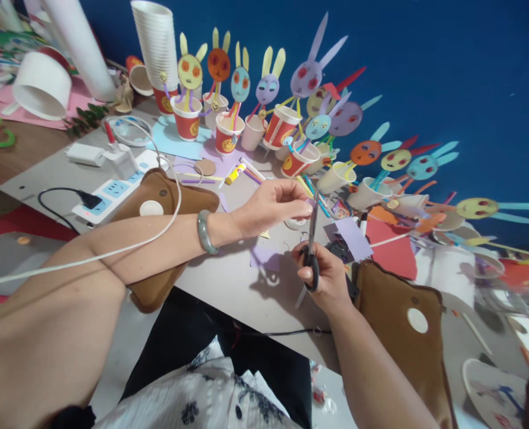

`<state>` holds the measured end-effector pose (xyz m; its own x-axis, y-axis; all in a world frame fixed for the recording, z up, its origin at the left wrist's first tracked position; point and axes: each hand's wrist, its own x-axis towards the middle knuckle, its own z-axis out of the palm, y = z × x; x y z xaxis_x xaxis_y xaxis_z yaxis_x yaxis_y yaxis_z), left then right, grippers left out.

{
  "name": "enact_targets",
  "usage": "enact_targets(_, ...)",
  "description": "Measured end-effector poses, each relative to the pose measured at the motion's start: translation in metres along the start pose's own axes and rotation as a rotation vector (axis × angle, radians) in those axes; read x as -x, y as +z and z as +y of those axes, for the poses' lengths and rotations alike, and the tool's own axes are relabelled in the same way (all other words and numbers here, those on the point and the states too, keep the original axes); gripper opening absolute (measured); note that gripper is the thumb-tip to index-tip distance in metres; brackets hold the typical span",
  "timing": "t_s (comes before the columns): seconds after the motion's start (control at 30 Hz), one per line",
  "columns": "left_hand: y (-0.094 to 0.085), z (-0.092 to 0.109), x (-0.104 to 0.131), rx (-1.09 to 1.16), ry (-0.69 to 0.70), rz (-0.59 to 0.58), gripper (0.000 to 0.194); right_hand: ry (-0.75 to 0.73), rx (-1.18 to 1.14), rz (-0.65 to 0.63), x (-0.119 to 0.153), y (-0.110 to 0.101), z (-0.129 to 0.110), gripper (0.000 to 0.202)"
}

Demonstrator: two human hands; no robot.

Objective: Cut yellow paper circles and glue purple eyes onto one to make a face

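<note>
White power strip with pale-blue sockets [116,189]: set off to the left, probably to leave space before the body.
Brown fabric cushion with round white patch [192,201]: lies below the left arm [157,247], perhaps as padding.
Left hand [268,205]: thumb and fingertips pinched together on a small lilac paper piece [309,204], apparently to steady it at the blades; fingers hide most of it, so its own long axis cannot be told.
Black-handled metal scissors [312,229]: held above the grey table [232,289], between the hands; tips point away from the body, long axis nearly upright in view, blades close together.
Right hand [325,277]: curled closely round the handles, likely for control of the blades.
Flat lilac paper sheet [354,238]: lies beyond the right hand, seemingly within easy reach.
Second brown fabric cushion [398,333]: beside the right arm [376,363], perhaps another rest.
</note>
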<state>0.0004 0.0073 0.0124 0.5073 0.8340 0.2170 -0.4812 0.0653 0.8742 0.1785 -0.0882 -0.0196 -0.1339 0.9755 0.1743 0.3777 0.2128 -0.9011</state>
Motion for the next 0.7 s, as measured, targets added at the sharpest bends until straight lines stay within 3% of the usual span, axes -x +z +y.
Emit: enact_targets(0.7,-0.0012,-0.0005,-0.0010,0.007,0.034,-0.004,0.013,-0.013,-0.040,-0.009,0.0007,-0.0001,0.0010,0.057)
